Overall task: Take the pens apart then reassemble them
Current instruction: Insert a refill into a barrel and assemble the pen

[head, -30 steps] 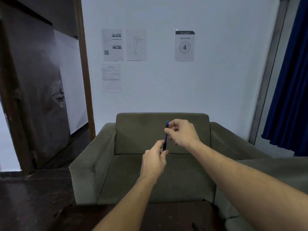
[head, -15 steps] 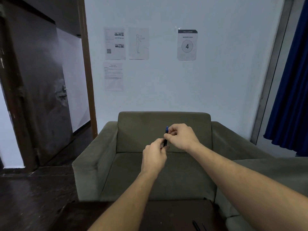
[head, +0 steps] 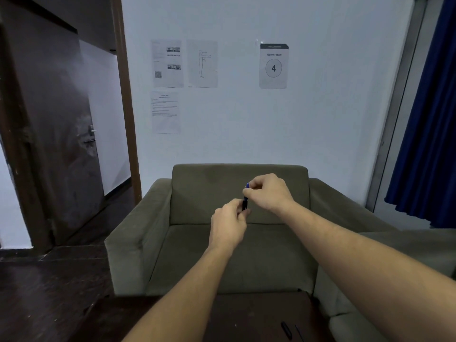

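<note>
Head view: I see left hand [head: 228,224] and right hand [head: 267,192] pinching the pen [head: 245,204] before the sofa [head: 197,193]; a slipped twist could drop parts.

Wall sign [head: 273,66]: "WORKSTATION", circled 4. Other sheets illegible.

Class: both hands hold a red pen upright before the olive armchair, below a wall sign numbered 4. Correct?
No: the pen is blue, not red, as the head view shows. The left hand and right hand do both hold it upright before the armchair, below the sign numbered 4.
</note>
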